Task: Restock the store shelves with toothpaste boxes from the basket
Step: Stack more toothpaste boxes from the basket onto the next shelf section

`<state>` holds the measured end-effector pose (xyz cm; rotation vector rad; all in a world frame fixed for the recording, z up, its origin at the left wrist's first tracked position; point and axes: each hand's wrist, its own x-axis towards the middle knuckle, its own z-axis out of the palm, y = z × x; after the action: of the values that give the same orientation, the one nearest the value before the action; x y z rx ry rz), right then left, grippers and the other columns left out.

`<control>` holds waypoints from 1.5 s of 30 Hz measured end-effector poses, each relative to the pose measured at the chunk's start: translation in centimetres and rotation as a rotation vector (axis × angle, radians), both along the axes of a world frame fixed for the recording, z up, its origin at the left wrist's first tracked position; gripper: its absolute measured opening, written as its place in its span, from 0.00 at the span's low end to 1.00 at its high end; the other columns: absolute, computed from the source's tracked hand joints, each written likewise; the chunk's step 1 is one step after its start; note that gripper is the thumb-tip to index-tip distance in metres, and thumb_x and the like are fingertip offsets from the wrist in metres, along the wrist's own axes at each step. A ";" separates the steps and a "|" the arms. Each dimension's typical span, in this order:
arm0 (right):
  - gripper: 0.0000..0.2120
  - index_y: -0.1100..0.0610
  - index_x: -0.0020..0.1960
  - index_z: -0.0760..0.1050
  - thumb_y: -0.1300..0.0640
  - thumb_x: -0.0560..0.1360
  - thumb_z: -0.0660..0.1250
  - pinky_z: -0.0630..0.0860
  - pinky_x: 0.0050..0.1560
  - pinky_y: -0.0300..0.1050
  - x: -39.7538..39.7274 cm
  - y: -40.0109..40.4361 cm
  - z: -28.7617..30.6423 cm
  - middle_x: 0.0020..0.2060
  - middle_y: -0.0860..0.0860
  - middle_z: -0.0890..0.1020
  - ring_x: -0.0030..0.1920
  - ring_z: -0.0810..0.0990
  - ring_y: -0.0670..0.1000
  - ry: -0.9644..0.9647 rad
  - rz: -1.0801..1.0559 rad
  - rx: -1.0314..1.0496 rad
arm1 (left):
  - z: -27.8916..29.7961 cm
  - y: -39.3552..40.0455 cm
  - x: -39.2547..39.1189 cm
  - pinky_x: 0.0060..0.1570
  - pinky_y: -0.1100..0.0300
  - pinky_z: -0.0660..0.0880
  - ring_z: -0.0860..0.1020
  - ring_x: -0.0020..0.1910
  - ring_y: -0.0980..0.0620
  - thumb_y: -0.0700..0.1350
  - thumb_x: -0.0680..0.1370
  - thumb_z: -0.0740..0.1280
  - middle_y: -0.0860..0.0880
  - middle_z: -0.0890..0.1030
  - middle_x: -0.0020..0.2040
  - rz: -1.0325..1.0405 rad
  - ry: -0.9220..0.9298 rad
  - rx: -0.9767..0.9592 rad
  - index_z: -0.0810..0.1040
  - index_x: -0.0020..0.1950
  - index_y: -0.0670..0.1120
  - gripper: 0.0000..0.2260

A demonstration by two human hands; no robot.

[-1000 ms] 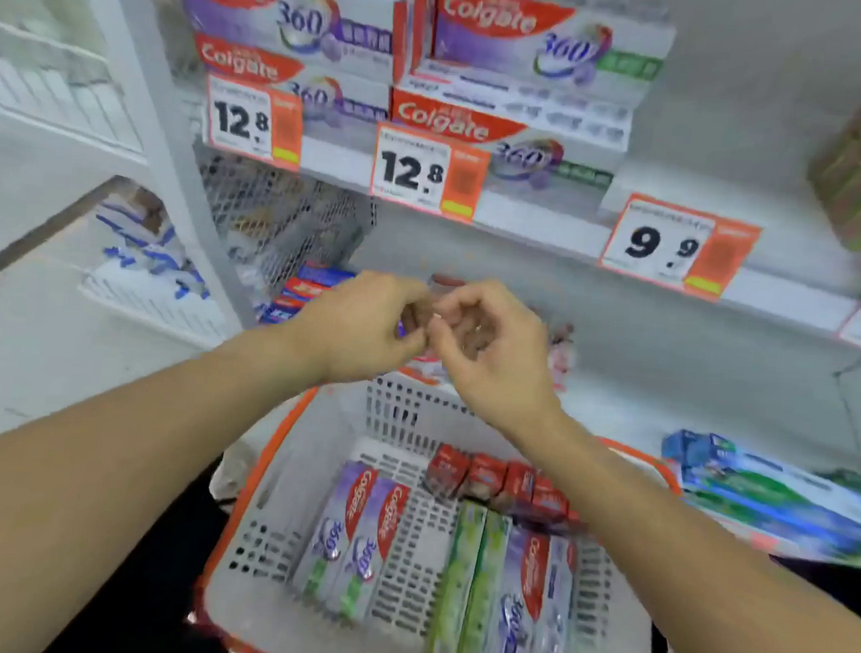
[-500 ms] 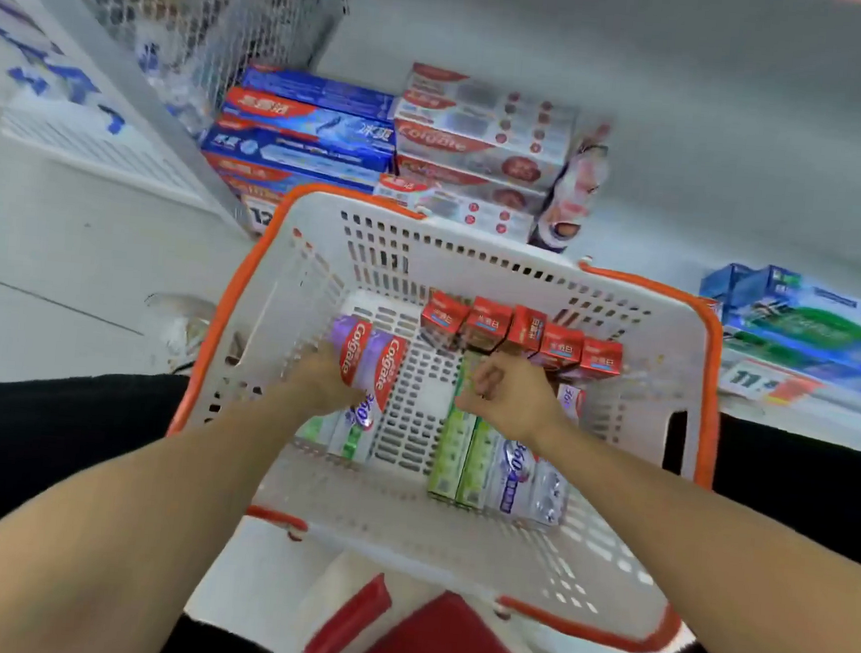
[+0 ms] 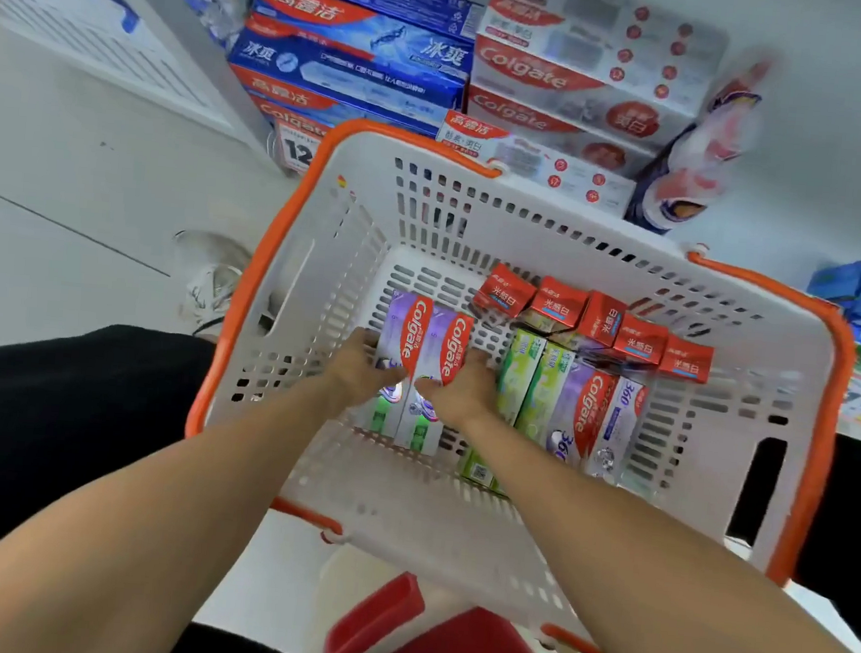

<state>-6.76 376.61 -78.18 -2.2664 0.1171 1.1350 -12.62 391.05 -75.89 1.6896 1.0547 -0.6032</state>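
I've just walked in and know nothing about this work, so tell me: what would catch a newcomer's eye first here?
Most striking is the white basket with an orange rim, filling the middle of the view. Inside it, the left hand and right hand grip a pair of purple Colgate boxes from either side, with a row of small red boxes along the far wall. Beyond the basket, blue toothpaste boxes sit stacked on the low shelf.

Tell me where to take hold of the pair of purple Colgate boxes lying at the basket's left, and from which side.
Grip the pair of purple Colgate boxes by the outer long edges, near mid-length, coming from above. They lie flat, side by side; the left hand and right hand already flank them, and open basket floor on both sides probably leaves finger room.
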 end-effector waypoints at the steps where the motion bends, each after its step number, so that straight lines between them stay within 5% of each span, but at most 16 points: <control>1: 0.27 0.60 0.64 0.65 0.54 0.72 0.75 0.76 0.55 0.48 0.0 -0.2 0.1 0.58 0.57 0.78 0.57 0.78 0.58 0.028 -0.027 0.032 | -0.2 0.3 0.0 0.41 0.62 0.74 0.76 0.43 0.49 0.39 0.74 0.76 0.44 0.77 0.47 0.036 0.002 -0.018 0.68 0.61 0.41 0.21; 4: 0.18 0.60 0.58 0.64 0.59 0.76 0.72 0.75 0.50 0.45 0.6 -1.0 0.9 0.49 0.51 0.79 0.50 0.79 0.53 0.092 -0.044 0.140 | 0.1 0.9 -0.2 0.43 0.60 0.74 0.77 0.44 0.48 0.40 0.73 0.77 0.43 0.78 0.48 0.052 0.034 -0.027 0.68 0.59 0.39 0.22; 8: 0.14 0.60 0.56 0.78 0.53 0.75 0.74 0.80 0.56 0.53 3.0 -2.2 2.4 0.49 0.52 0.85 0.48 0.83 0.51 0.212 -0.031 0.246 | 1.9 1.5 -0.2 0.49 0.53 0.81 0.84 0.45 0.47 0.48 0.74 0.76 0.45 0.86 0.46 0.057 0.043 -0.188 0.79 0.50 0.41 0.13; 12: 0.22 0.60 0.59 0.74 0.52 0.72 0.78 0.82 0.51 0.54 6.3 -3.6 6.4 0.51 0.57 0.85 0.45 0.85 0.53 0.416 0.049 0.329 | 5.8 1.1 -0.3 0.50 0.53 0.81 0.86 0.50 0.47 0.48 0.76 0.73 0.44 0.87 0.52 0.111 0.053 -0.461 0.80 0.60 0.41 0.16; 14: 0.17 0.58 0.55 0.74 0.56 0.72 0.77 0.83 0.49 0.52 7.3 -3.8 8.7 0.48 0.56 0.86 0.44 0.85 0.53 0.470 0.124 0.414 | 8.2 0.4 -0.2 0.57 0.47 0.79 0.84 0.54 0.44 0.45 0.74 0.75 0.42 0.86 0.54 0.154 0.006 -0.520 0.80 0.61 0.42 0.17; 17: 0.07 0.58 0.49 0.77 0.59 0.75 0.74 0.83 0.53 0.53 7.6 -2.7 13.0 0.49 0.60 0.86 0.47 0.84 0.56 0.440 0.249 0.522 | 12.8 0.3 0.0 0.59 0.42 0.78 0.84 0.54 0.39 0.41 0.70 0.78 0.39 0.85 0.55 0.204 -0.086 -0.490 0.80 0.63 0.41 0.22; 22: 0.15 0.55 0.54 0.75 0.63 0.71 0.77 0.79 0.60 0.61 7.7 0.1 20.9 0.55 0.58 0.84 0.56 0.84 0.58 0.311 0.328 0.748 | 22.9 3.2 0.1 0.51 0.42 0.82 0.85 0.49 0.36 0.35 0.64 0.81 0.37 0.85 0.51 0.237 -0.293 -0.273 0.80 0.61 0.39 0.26; 27: 0.37 0.39 0.74 0.65 0.58 0.71 0.75 0.76 0.64 0.63 8.2 1.7 31.0 0.60 0.56 0.82 0.61 0.81 0.60 0.075 0.300 1.051 | 34.5 5.0 2.7 0.43 0.47 0.84 0.85 0.48 0.37 0.39 0.66 0.78 0.39 0.86 0.51 0.250 -0.650 -0.163 0.81 0.58 0.39 0.21; 31: 0.41 0.35 0.77 0.58 0.59 0.73 0.75 0.75 0.66 0.60 11.1 0.6 40.6 0.61 0.53 0.83 0.63 0.80 0.59 -0.248 0.418 1.086 | 41.0 4.4 6.5 0.47 0.43 0.83 0.85 0.50 0.37 0.37 0.67 0.77 0.40 0.85 0.54 0.205 -0.916 -0.168 0.81 0.61 0.40 0.23; 36: 0.35 0.41 0.69 0.72 0.57 0.64 0.78 0.80 0.56 0.59 15.1 -3.0 52.3 0.50 0.55 0.87 0.47 0.84 0.54 -0.669 0.489 0.890 | 43.5 3.0 11.2 0.47 0.44 0.83 0.85 0.45 0.42 0.46 0.63 0.76 0.43 0.86 0.48 0.309 -1.165 -0.132 0.79 0.61 0.39 0.28; 39: 0.26 0.48 0.61 0.80 0.51 0.64 0.79 0.81 0.57 0.54 17.8 -4.4 55.6 0.49 0.49 0.87 0.50 0.86 0.52 -1.024 0.490 0.723 | 42.6 2.9 12.9 0.39 0.54 0.82 0.85 0.37 0.48 0.49 0.58 0.78 0.46 0.87 0.43 0.350 -1.170 -0.106 0.79 0.58 0.39 0.31; 43: 0.16 0.44 0.58 0.81 0.50 0.70 0.77 0.75 0.56 0.32 21.5 -4.6 54.6 0.52 0.39 0.84 0.51 0.81 0.38 -1.431 0.432 0.543 | 40.7 3.1 13.8 0.39 0.57 0.80 0.85 0.39 0.53 0.53 0.53 0.80 0.48 0.87 0.46 0.371 -1.116 -0.024 0.78 0.56 0.47 0.32; 45: 0.15 0.51 0.62 0.81 0.54 0.75 0.73 0.68 0.57 0.25 23.3 -4.0 52.5 0.55 0.44 0.83 0.55 0.78 0.37 -1.581 0.457 0.480 | 40.2 3.0 13.9 0.35 0.62 0.79 0.85 0.38 0.56 0.51 0.57 0.79 0.50 0.86 0.46 0.358 -1.099 -0.012 0.76 0.55 0.49 0.29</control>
<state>16.55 372.60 -25.64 -2.1078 -1.1585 -0.6461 1.29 394.00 -35.70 1.4264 0.4925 0.5294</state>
